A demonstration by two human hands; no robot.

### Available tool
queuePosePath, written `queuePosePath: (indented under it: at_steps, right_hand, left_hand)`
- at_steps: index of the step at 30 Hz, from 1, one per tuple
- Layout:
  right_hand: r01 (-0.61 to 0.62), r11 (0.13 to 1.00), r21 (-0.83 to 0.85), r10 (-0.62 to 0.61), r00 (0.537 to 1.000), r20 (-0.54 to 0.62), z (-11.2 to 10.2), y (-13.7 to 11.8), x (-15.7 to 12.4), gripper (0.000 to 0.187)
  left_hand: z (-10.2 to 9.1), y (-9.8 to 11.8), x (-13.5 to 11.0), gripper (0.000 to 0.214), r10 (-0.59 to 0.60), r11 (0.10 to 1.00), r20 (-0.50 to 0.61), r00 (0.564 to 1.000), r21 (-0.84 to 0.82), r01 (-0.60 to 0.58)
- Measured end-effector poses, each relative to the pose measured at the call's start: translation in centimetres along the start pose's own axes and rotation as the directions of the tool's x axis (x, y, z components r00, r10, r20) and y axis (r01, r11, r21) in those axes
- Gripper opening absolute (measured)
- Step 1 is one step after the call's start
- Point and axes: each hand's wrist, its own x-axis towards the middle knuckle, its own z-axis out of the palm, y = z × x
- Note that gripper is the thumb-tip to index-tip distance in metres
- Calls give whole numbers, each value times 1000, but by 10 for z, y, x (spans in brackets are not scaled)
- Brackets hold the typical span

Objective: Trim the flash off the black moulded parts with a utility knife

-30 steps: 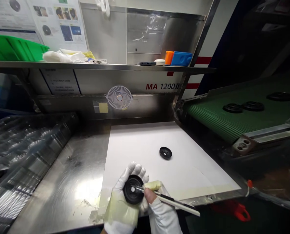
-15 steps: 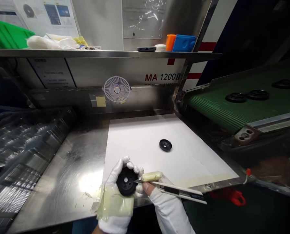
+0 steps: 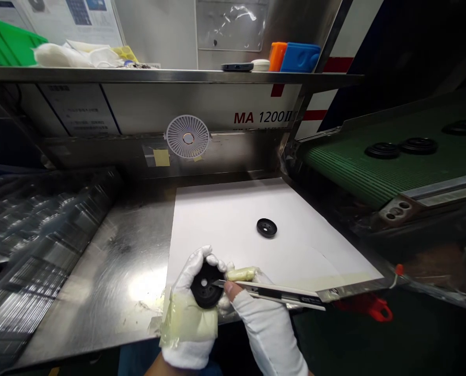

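Observation:
My left hand point(image 3: 189, 308), in a white glove with yellowish tape round the palm, grips a black round plastic wheel-like part point(image 3: 205, 295) with a hole in its middle. My gloved right hand point(image 3: 243, 297) has its bare thumb and taped finger closed on a utility knife point(image 3: 283, 295) with a white handle. The knife's blade points left and reaches the right side of the black part; whether it touches is hard to tell. Another black round part point(image 3: 266, 227) lies on the white sheet point(image 3: 225, 214), beyond my hands.
Stacked clear plastic trays point(image 3: 48, 235) stand at the left of the metal table point(image 3: 127, 261). On the right, a green conveyor belt point(image 3: 346, 172) carries several black parts. A round fan point(image 3: 188, 137) sits below the metal shelf point(image 3: 178, 76). A red-handled object point(image 3: 374, 308) hangs by the front edge.
The knife has swung to a flatter angle, and its tip has shifted slightly left over the black part. Both hands keep their hold. The whole view has shifted a little.

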Motion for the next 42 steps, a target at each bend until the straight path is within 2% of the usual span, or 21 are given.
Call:
queuePosePath:
  at_steps: [8,16,21,28,33,38,42]
  right_hand:
    - [5,1000,-15,-6,1000,-14,1,-1,-4,9]
    - [-31,999,13,30,999,30,-2,-1,-5,14]
    - [-28,1000,1,28,999,41,-2,-2,-4,9]
    - [2,1000,13,-2,1000,-6,1,-5,-6,7]
    - [-13,1000,-16,14,1000,20,-1,-3,-5,11]
    - [-95,994,62,94,995,28,-1,-9,-3,10]
    - [-163,979,123,151,983,99,0,-8,-3,9]
  left_hand:
    - [-5,-3,1,8,-20,1000,1,1000,1,20]
    - [-8,-5,0,9,4,1000,8,1000,7,-5]
    - [-10,-6,0,8,-19,1000,-8,1000,5,19]
    - [-8,-5,-2,8,-25,1000,12,1000,13,25]
    - [-10,-6,-1,9,-28,999,18,999,31,28]
    - [-12,-8,-2,12,-28,999,16,999,35,28]
    - [-13,-7,-2,10,-33,999,29,999,23,32]
